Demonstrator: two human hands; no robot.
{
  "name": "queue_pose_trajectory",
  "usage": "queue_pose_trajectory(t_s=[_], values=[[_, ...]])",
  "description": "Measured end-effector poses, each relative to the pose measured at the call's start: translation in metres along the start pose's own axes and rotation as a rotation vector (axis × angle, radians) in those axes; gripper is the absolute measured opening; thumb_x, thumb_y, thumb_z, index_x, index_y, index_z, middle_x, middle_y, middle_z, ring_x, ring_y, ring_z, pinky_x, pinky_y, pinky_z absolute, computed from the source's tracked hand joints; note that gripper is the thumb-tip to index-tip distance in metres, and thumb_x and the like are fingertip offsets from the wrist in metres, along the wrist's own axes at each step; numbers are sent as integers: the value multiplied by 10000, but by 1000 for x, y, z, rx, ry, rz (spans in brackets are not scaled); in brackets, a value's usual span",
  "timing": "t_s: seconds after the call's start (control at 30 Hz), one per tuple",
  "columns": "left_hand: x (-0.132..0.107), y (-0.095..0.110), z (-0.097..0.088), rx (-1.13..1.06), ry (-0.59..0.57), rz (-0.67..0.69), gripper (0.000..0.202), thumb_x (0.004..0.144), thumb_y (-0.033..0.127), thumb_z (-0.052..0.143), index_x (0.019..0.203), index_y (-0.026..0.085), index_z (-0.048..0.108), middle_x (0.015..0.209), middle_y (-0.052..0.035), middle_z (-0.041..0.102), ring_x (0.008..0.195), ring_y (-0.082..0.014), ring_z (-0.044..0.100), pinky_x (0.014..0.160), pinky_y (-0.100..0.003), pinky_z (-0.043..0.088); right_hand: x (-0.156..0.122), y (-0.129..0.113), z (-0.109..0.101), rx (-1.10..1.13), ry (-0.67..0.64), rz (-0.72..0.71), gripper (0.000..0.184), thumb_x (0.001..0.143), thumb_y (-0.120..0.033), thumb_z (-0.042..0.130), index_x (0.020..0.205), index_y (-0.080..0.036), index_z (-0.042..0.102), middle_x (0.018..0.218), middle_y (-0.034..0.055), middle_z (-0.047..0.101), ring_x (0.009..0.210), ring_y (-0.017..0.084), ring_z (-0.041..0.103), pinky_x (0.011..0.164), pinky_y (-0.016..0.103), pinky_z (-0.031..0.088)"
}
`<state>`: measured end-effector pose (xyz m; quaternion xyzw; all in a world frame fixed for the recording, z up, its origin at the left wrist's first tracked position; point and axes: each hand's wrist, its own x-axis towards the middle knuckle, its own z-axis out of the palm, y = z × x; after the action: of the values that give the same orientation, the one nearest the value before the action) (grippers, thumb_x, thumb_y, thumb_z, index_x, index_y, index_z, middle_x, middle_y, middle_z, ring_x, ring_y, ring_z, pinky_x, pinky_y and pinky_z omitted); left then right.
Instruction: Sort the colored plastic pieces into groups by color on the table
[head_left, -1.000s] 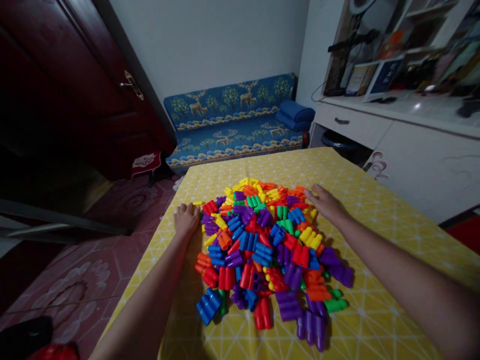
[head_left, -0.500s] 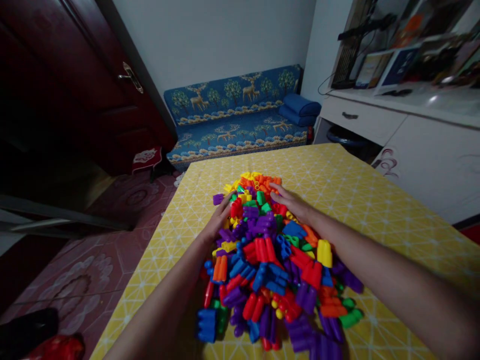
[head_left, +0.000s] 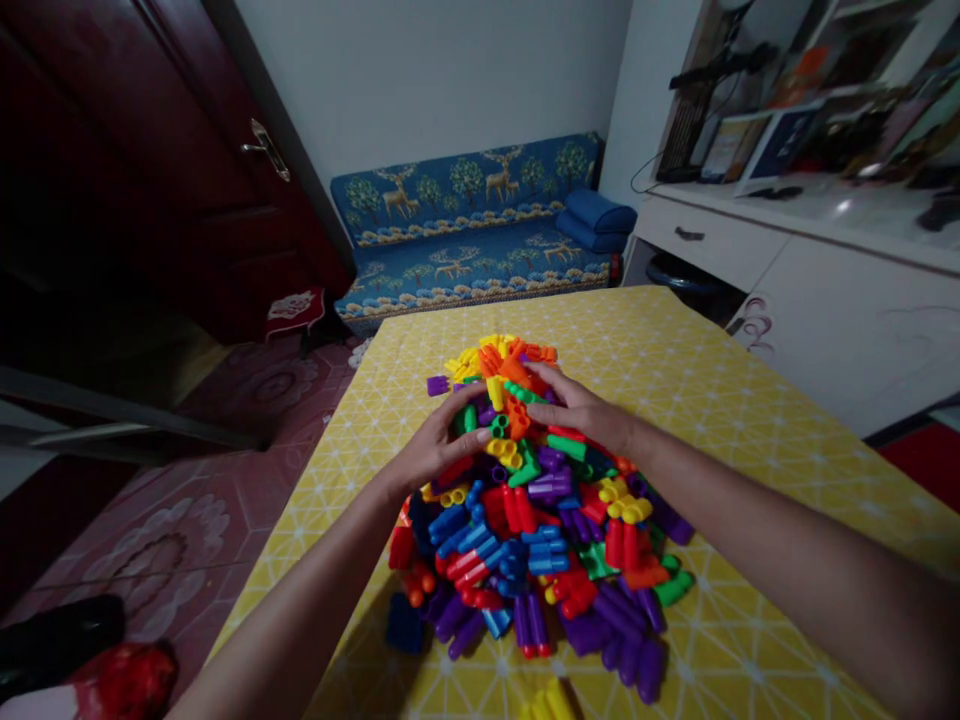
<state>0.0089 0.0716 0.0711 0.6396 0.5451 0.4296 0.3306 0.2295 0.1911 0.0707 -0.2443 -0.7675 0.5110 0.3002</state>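
A heap of colourful plastic building blocks (head_left: 525, 530) lies on a table under a yellow patterned cloth (head_left: 675, 360). My left hand (head_left: 439, 448) presses against the heap's far left side, fingers bent over the blocks. Opposite it, my right hand (head_left: 583, 412) lies on the far right side with its fingers stretched across the top. The two hands cup the upper part of the heap between them and grip no single block. One purple block (head_left: 437, 384) sits apart at the far left. A yellow block (head_left: 547, 700) lies at the near edge.
A blue patterned sofa (head_left: 465, 230) stands beyond the table. A dark red door (head_left: 150, 150) is at the left, with a white cabinet (head_left: 825, 300) and cluttered shelves at the right. A red and black object (head_left: 112, 670) lies on the tiled floor at the lower left.
Both hands have moved inward from the outer edges of the spread blocks. The blocks have been pushed together from a flat spread into a taller, narrower heap.
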Motion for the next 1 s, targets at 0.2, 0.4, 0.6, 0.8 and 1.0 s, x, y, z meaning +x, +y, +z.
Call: queue_pose_trajectory(t_s=[0.2,0.4,0.6,0.8,1.0], values=[[-66,21,5,413,-30,130,572,839,506,654,1359,279,584,1446,-108,522,1320,-347,490,1105,-497,410,-67,-31,6,-374,-127,-248,488,854,-448,673,1304,-278,588,1331,60,613,1246,267,567,1107,516,402],[-119,26,20,690,-61,345,470,865,491,631,1314,357,595,1563,-57,389,1450,-358,312,1187,-620,187,-137,-20,20,-754,-104,-386,514,847,-467,674,1328,-318,575,1407,59,561,1358,309,451,1173,641,223],[-183,3,26,541,235,271,443,958,443,463,1386,336,511,1628,-77,233,1456,-350,315,1133,-550,349,-192,3,-6,-779,269,-281,573,909,-494,555,1432,-275,475,1530,98,410,1403,325,401,1132,541,371],[-198,-15,13,120,746,-385,555,862,597,563,1304,262,538,1430,-130,525,1273,-340,548,964,-470,522,-215,30,-57,-314,546,436,716,710,-632,655,1257,-182,559,1213,197,646,1040,343,679,714,406,614],[-158,-11,3,-433,683,-650,754,775,577,697,1427,273,475,1363,-126,615,1222,-305,611,1028,-459,496,-181,22,-60,140,318,727,707,697,-614,713,1275,-233,570,1270,151,659,1062,304,687,697,324,607]])
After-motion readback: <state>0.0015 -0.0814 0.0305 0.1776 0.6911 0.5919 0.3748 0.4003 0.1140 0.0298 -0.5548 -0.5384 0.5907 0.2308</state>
